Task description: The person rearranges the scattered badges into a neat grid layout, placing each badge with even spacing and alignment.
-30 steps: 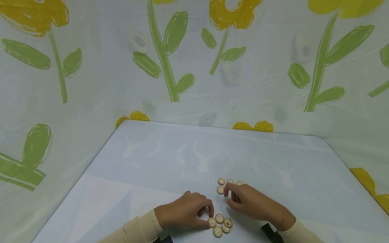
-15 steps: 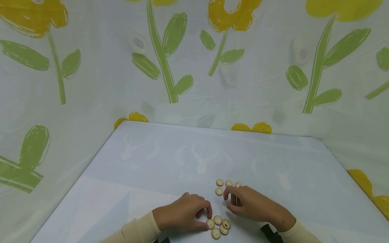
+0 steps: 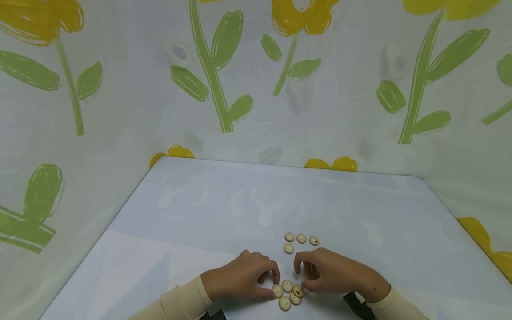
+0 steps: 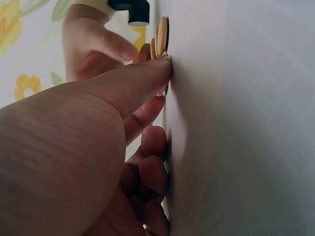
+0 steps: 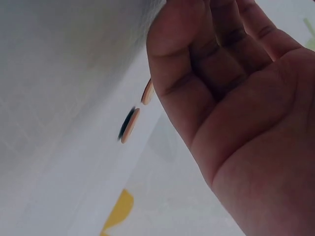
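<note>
Several round wooden buttons lie in a cluster near the table's front. My left hand [image 3: 246, 275] has its index finger and thumb at the edges of the leftmost button [image 3: 278, 291], pinching it against the table. On the cluster's right side, a button with a dark mark [image 3: 298, 291] overlaps another button [image 3: 295, 298]. My right hand [image 3: 334, 271] hovers close by, its thumb tip beside that marked button and its index finger bent above. Nothing shows between the right fingers. In the left wrist view, my thumb hides part of the buttons [image 4: 162, 35].
Farther back, a row of buttons [image 3: 301, 238] lies spaced apart, with one more button [image 3: 289, 249] below its left end. The pale table [image 3: 168, 213] reaches back to a flower-printed curtain [image 3: 132, 89].
My right hand has drawn back from the far row toward the near cluster, uncovering the row's right-hand button. My left hand has stayed at the leftmost button.
</note>
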Tool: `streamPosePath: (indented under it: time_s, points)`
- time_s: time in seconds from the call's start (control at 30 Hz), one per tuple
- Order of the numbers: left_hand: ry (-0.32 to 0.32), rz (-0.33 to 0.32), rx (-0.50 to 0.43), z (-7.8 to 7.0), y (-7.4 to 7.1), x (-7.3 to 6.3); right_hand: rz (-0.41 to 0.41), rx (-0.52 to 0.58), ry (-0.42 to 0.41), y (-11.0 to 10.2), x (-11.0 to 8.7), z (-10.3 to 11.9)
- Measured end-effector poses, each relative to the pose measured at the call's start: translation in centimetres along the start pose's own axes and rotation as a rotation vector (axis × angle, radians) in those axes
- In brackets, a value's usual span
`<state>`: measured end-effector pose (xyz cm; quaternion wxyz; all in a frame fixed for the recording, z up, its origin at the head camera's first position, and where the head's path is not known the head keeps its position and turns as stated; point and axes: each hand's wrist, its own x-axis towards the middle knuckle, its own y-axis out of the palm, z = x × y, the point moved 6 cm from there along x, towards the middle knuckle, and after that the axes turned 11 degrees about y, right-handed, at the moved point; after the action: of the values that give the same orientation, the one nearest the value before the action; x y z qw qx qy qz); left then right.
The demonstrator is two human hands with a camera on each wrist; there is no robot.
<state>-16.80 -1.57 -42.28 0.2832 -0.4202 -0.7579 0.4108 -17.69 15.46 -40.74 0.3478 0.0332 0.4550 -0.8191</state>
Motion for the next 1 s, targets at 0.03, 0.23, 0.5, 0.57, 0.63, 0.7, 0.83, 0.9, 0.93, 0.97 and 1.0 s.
streamPosePath:
  time_s: [0.03, 0.23, 0.5, 0.57, 0.63, 0.7, 0.83, 0.9, 0.93, 0.97, 1.0]
  points:
    - [-0.002, 0.000, 0.000, 0.0, 0.0, 0.0, 0.009, 0.001, -0.001, 0.1, 0.0, 0.0]
    - [-0.019, 0.012, 0.002, 0.0, 0.0, 0.1, 0.046, 0.011, 0.012, 0.5, -0.2, 0.2]
    - [-0.026, 0.013, 0.010, 0.0, 0.1, 0.1, 0.046, 0.000, 0.017, 0.9, 0.0, 0.3]
    - [-0.026, 0.014, 0.011, 0.0, 0.1, 0.0, 0.047, 0.000, 0.011, 1.0, -0.1, 0.3]
    - [-0.025, 0.014, 0.013, 0.0, 0.1, 0.0, 0.046, -0.003, 0.010, 1.1, -0.1, 0.3]
    - [-0.024, 0.012, 0.012, 0.0, 0.1, 0.0, 0.045, -0.008, 0.015, 1.1, -0.1, 0.3]
    - [-0.025, 0.009, 0.008, 0.0, 0.1, 0.0, 0.043, -0.019, 0.034, 1.2, 0.0, 0.2]
    - [-0.025, 0.009, 0.008, 0.0, 0.0, 0.0, 0.042, -0.025, 0.039, 1.2, 0.0, 0.2]
    - [-0.025, 0.010, 0.007, -0.1, 0.0, 0.0, 0.042, -0.025, 0.040, 1.2, 0.1, 0.2]
    - [-0.026, 0.010, 0.007, -0.1, 0.0, 0.0, 0.041, -0.028, 0.037, 1.3, 0.1, 0.2]
    - [-0.026, 0.010, 0.007, -0.1, 0.0, 0.0, 0.039, -0.030, 0.034, 1.3, 0.1, 0.2]
